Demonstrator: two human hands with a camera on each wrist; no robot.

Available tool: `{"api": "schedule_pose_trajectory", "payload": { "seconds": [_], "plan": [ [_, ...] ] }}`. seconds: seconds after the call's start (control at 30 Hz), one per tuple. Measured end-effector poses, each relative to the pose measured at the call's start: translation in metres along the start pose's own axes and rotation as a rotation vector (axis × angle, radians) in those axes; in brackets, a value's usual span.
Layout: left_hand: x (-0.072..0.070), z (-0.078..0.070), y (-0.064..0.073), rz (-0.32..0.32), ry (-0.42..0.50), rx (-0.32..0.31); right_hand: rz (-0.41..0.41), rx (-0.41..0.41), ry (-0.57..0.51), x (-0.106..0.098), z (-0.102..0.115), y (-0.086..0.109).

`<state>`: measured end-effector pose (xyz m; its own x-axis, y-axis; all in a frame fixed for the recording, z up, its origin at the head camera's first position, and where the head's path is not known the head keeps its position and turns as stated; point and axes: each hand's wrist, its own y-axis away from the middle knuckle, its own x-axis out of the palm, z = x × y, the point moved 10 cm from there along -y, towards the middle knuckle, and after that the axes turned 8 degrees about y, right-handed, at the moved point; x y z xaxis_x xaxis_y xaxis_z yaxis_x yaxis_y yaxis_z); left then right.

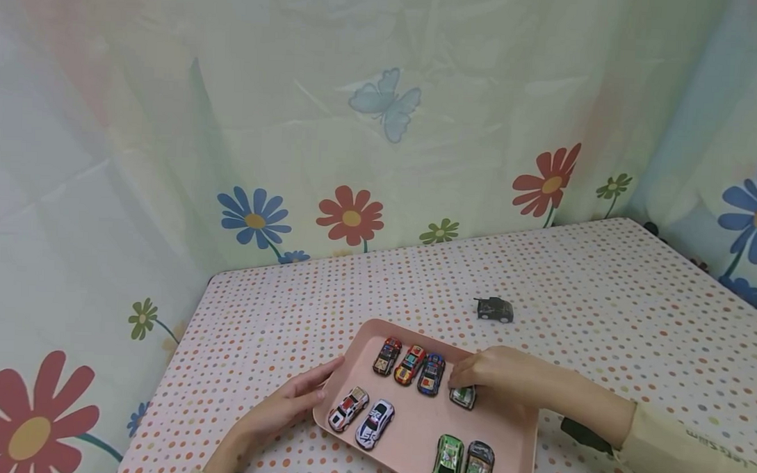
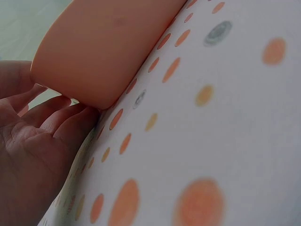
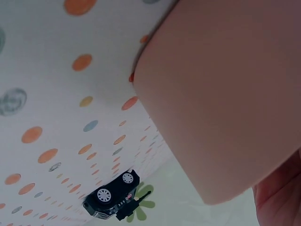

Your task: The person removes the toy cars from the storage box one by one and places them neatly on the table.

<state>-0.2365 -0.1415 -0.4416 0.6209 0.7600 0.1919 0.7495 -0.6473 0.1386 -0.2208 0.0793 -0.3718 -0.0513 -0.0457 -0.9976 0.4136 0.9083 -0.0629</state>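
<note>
A shallow pink tray [image 1: 403, 422] holds several toy cars. My left hand [image 1: 294, 394] grips its left end, fingers against the outer wall, as the left wrist view also shows. Inside, near the far right, my right hand [image 1: 483, 369] holds a green-and-white toy car [image 1: 463, 398] from above; its fingers partly cover the car. Left of it stand a blue car [image 1: 432, 375], a red-and-yellow car [image 1: 409, 365] and a dark red car [image 1: 387, 356]. Two white cars, one in front [image 1: 375, 424] and another [image 1: 349, 409], lie at near left. A green car [image 1: 448, 462] sits beside a dark car [image 1: 479, 466] at near right.
Beyond the tray, a black toy vehicle [image 1: 495, 309] stands on the dotted tablecloth [image 1: 275, 316]; the right wrist view shows it too. A dark green object [image 1: 586, 435] lies partly under the right forearm. A flowered curtain [image 1: 419, 161] hangs behind the table.
</note>
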Motion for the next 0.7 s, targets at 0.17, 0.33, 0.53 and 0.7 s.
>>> {"api": "schedule_pose_trajectory", "payload": {
  "seconds": [0.17,0.33,0.53,0.7],
  "plan": [
    [0.001,0.000,0.000,0.003,0.002,-0.001,0.014,-0.003,0.049,0.001,0.002,0.000],
    [0.001,0.000,0.000,0.001,0.002,-0.006,0.015,0.011,0.079,0.000,0.002,0.001],
    [0.000,0.000,0.000,-0.005,0.001,-0.009,0.008,0.014,0.097,-0.003,0.004,0.002],
    [0.000,0.000,0.000,-0.005,0.003,-0.010,-0.031,0.029,0.106,-0.010,0.006,0.002]
  ]
}}
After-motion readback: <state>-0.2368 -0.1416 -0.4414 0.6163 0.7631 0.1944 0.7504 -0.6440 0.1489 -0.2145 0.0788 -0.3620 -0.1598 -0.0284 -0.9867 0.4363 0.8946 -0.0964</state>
